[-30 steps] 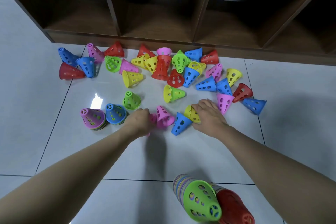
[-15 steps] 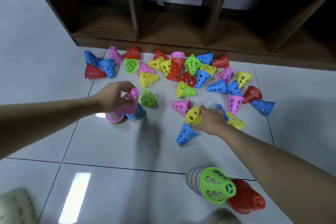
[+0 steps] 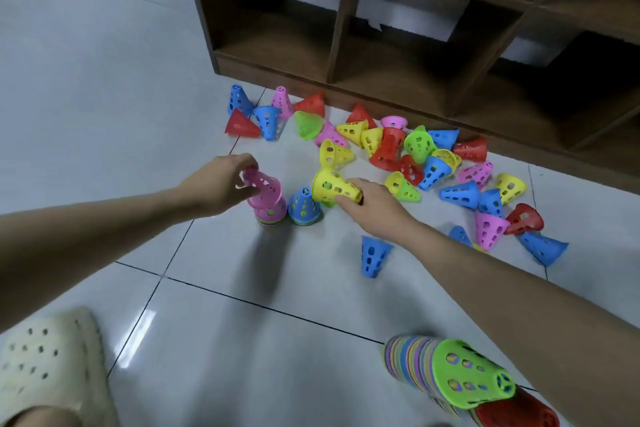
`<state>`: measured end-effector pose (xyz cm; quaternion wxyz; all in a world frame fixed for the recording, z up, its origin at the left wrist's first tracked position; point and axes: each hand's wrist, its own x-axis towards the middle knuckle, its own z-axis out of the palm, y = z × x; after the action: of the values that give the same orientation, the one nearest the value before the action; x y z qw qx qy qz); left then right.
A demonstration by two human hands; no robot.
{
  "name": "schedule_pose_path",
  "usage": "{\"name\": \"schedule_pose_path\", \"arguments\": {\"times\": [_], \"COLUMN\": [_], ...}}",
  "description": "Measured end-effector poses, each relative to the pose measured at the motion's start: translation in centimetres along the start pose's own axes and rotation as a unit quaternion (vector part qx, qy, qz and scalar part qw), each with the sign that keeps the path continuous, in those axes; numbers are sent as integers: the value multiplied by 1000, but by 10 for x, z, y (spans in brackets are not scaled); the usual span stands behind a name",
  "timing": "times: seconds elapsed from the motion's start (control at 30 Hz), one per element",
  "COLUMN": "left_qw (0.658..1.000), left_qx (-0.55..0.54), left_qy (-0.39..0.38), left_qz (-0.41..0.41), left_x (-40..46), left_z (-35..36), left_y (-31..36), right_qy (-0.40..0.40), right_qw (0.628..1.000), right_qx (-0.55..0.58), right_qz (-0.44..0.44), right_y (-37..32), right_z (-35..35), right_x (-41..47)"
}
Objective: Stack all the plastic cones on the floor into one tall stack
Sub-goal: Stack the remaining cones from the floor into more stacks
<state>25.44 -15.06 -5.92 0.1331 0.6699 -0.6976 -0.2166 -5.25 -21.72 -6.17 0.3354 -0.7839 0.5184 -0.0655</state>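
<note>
Many perforated plastic cones in red, blue, yellow, green and pink lie scattered on the white tile floor before a wooden shelf. My left hand (image 3: 221, 184) holds a pink cone (image 3: 260, 184) tilted over a short pink-topped stack (image 3: 272, 213). Beside that stack stands a small blue-topped stack (image 3: 304, 207). My right hand (image 3: 372, 206) grips a yellow cone (image 3: 330, 186) by its narrow end, just above and right of the blue-topped stack. A tall multicoloured stack with a green cone on top (image 3: 460, 376) lies at the bottom right, beside a red stack (image 3: 519, 414).
The brown wooden shelf unit (image 3: 398, 55) borders the cone pile at the back. A loose blue cone (image 3: 374, 255) stands inverted under my right forearm. A cream perforated slipper (image 3: 52, 360) is at the bottom left. Dark grout lines cross the glossy tiles.
The camera view has swung left. My right hand has lifted a yellow cone and carried it left toward the blue-topped stack. My left hand has brought the pink cone down over the pink stack.
</note>
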Motion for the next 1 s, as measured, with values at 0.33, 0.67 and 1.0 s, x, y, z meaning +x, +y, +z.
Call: {"name": "schedule_pose_path", "arguments": {"times": [0.33,0.67,1.0], "left_qw": [999,997,996], "left_qx": [24,13,18], "left_qy": [-25,-72,-64], "left_qz": [3,20,52], "left_x": [5,7,51], "left_z": [9,13,7], "left_y": [-22,-11,20], "right_qy": [-23,-86,-116], "right_qw": [996,984,967], "right_qx": [-88,-140,-134], "right_qz": [-22,71,182], "right_y": [-34,14,74], "right_z": [16,15,36], "right_x": [31,-1,-38]}}
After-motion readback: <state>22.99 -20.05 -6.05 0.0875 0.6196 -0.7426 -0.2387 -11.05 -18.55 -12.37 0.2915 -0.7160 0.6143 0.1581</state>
